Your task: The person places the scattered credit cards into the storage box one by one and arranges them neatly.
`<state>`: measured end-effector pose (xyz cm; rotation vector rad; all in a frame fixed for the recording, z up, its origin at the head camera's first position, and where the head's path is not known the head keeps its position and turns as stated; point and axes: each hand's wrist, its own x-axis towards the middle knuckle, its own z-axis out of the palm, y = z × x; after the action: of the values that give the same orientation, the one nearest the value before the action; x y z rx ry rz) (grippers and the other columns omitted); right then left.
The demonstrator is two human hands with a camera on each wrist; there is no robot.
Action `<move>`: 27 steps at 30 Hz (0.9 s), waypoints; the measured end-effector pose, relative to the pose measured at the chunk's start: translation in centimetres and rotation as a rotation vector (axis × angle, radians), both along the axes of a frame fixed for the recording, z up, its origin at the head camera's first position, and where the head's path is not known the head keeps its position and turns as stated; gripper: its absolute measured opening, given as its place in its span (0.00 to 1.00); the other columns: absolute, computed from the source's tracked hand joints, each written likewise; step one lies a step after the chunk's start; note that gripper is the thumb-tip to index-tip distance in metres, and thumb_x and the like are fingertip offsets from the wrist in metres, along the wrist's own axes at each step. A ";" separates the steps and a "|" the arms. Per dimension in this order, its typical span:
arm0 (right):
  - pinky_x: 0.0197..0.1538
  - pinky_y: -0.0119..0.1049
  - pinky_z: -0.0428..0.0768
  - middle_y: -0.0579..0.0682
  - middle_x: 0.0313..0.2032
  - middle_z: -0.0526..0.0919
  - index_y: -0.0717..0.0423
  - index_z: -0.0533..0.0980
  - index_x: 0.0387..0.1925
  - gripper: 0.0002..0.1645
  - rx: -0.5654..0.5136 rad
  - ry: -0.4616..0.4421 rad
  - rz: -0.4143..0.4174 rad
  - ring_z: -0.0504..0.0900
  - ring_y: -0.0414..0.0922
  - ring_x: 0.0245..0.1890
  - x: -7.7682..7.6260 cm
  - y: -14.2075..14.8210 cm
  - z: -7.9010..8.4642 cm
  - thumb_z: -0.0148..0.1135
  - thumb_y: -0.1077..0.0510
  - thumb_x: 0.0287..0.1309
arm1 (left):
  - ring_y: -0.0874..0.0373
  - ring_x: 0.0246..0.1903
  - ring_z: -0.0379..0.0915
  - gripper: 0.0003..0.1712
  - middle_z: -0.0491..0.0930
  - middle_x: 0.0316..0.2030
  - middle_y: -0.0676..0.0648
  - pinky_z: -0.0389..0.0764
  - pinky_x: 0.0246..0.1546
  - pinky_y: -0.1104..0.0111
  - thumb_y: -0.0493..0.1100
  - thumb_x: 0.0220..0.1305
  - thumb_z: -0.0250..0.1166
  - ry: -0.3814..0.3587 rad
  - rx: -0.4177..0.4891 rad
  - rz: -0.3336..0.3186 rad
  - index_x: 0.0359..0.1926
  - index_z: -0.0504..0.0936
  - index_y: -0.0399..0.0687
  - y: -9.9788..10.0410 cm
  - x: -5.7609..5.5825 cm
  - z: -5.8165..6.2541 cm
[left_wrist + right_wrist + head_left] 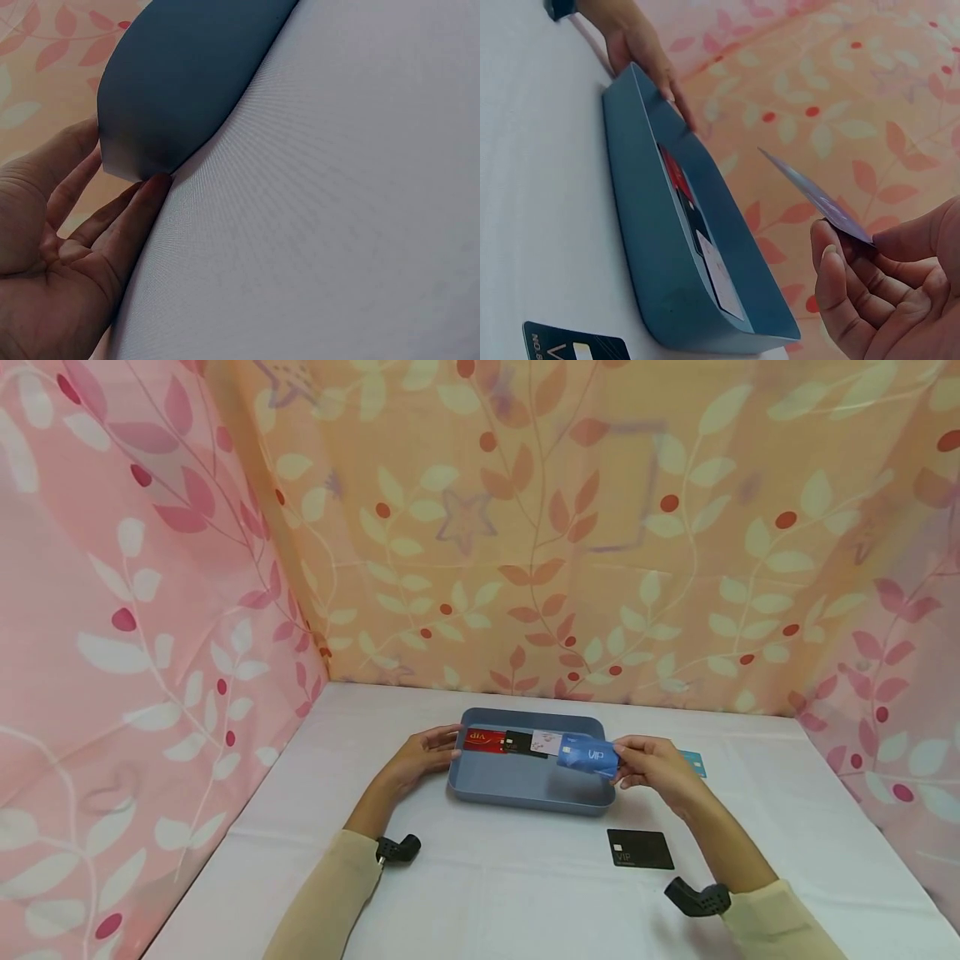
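My right hand (656,768) pinches a blue VIP card (588,755) by its right end, raised over the right part of a blue-grey tray (525,785). In the right wrist view the card stands tilted, nearly edge-on, between thumb and fingers. Inside the tray, a red card (485,741), a black card (517,743) and a white patterned card (546,742) lie in a row toward the back wall. My left hand (420,758) rests its fingers against the tray's left end; the left wrist view shows them touching the tray's outer wall (180,82).
A black VIP card (641,849) lies on the white table in front of the tray's right end. Behind my right hand, a teal card (693,763) is partly covered. Patterned cloth (525,568) hangs at the back and both sides.
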<state>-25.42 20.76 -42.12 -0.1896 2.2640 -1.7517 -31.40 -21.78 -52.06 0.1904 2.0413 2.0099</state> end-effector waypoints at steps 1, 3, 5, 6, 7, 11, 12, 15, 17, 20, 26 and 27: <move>0.38 0.33 0.86 0.54 0.34 0.85 0.76 0.70 0.61 0.26 -0.004 -0.001 0.006 0.85 0.46 0.31 -0.1 -0.2 -0.1 0.52 0.56 0.77 | 0.46 0.66 0.72 0.36 0.71 0.69 0.42 0.79 0.60 0.58 0.41 0.61 0.74 0.002 -0.005 -0.001 0.70 0.75 0.52 0.0 0.0 0.0; 0.38 0.33 0.86 0.54 0.33 0.84 0.76 0.71 0.60 0.25 -0.009 -0.001 0.017 0.85 0.45 0.30 -0.4 -0.6 -0.2 0.53 0.56 0.77 | 0.47 0.66 0.71 0.35 0.71 0.69 0.42 0.78 0.60 0.58 0.41 0.62 0.74 0.001 -0.011 -0.001 0.70 0.75 0.52 0.0 0.0 0.0; 0.38 0.33 0.86 0.53 0.32 0.84 0.76 0.72 0.58 0.24 -0.014 0.001 0.029 0.84 0.45 0.29 -0.7 -1.0 -0.2 0.53 0.56 0.77 | 0.47 0.67 0.70 0.35 0.71 0.69 0.43 0.78 0.61 0.57 0.41 0.62 0.74 -0.004 -0.015 0.000 0.70 0.75 0.54 0.0 0.0 0.0; 0.38 0.33 0.86 0.53 0.31 0.84 0.76 0.73 0.57 0.24 -0.015 0.000 0.032 0.84 0.44 0.29 -0.8 -1.2 -0.3 0.53 0.56 0.76 | 0.47 0.67 0.70 0.35 0.71 0.69 0.43 0.78 0.61 0.57 0.41 0.63 0.74 -0.005 -0.018 0.001 0.70 0.75 0.54 0.0 0.0 0.0; 0.37 0.33 0.86 0.53 0.31 0.84 0.75 0.73 0.56 0.23 -0.018 -0.003 0.030 0.84 0.44 0.28 -1.0 -1.4 -0.3 0.54 0.56 0.76 | 0.47 0.67 0.69 0.34 0.71 0.69 0.44 0.77 0.61 0.57 0.41 0.63 0.74 -0.006 -0.017 0.000 0.70 0.75 0.54 0.0 0.0 0.1; 0.36 0.33 0.87 0.53 0.29 0.83 0.74 0.76 0.52 0.20 -0.017 -0.009 0.032 0.84 0.44 0.27 -1.4 -2.2 -0.4 0.54 0.57 0.76 | 0.47 0.67 0.69 0.35 0.71 0.69 0.43 0.77 0.61 0.57 0.41 0.63 0.73 -0.004 -0.010 -0.003 0.70 0.75 0.53 0.1 0.0 0.1; 0.35 0.33 0.87 0.53 0.29 0.83 0.73 0.76 0.51 0.19 -0.018 -0.014 0.029 0.84 0.44 0.27 -1.4 -2.5 -0.5 0.54 0.57 0.76 | 0.47 0.67 0.69 0.35 0.71 0.69 0.43 0.77 0.61 0.57 0.40 0.63 0.73 -0.001 -0.008 -0.005 0.70 0.74 0.52 0.1 0.0 0.2; 0.34 0.33 0.87 0.53 0.28 0.83 0.73 0.77 0.49 0.18 -0.028 -0.012 0.043 0.84 0.44 0.26 -1.6 -3.2 -0.5 0.55 0.58 0.75 | 0.46 0.68 0.69 0.35 0.71 0.69 0.42 0.77 0.61 0.57 0.40 0.63 0.73 0.004 -0.001 -0.006 0.71 0.73 0.50 0.2 0.0 0.1; 0.34 0.33 0.87 0.54 0.28 0.83 0.74 0.77 0.49 0.18 -0.034 -0.008 0.051 0.84 0.44 0.26 -1.7 -3.7 -0.5 0.55 0.58 0.75 | 0.46 0.68 0.69 0.36 0.71 0.69 0.41 0.78 0.61 0.56 0.40 0.63 0.73 0.006 0.002 -0.004 0.71 0.73 0.49 0.2 0.1 0.1; 0.34 0.34 0.87 0.55 0.28 0.83 0.75 0.77 0.49 0.19 -0.026 -0.003 0.064 0.84 0.44 0.26 -2.0 -4.5 -0.8 0.55 0.59 0.75 | 0.45 0.67 0.70 0.36 0.71 0.69 0.40 0.78 0.60 0.56 0.40 0.63 0.73 0.011 0.003 -0.001 0.71 0.73 0.49 0.2 0.1 0.1; 0.33 0.35 0.87 0.55 0.29 0.84 0.74 0.78 0.50 0.18 -0.014 -0.025 0.073 0.84 0.45 0.25 -2.5 -6.3 -1.5 0.55 0.59 0.75 | 0.44 0.68 0.69 0.35 0.70 0.69 0.40 0.78 0.60 0.55 0.39 0.63 0.73 0.012 0.005 0.000 0.71 0.73 0.49 0.1 0.1 0.0; 0.33 0.35 0.87 0.55 0.29 0.84 0.74 0.78 0.50 0.18 -0.019 -0.031 0.075 0.84 0.45 0.25 -2.6 -6.6 -1.7 0.55 0.59 0.75 | 0.44 0.68 0.68 0.35 0.70 0.69 0.40 0.78 0.61 0.56 0.39 0.63 0.73 0.011 0.006 -0.001 0.71 0.73 0.49 0.1 0.0 0.0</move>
<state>-28.03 14.12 -43.79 -0.2463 2.1902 -1.7264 -31.36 -21.65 -52.06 0.2048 2.0417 2.0190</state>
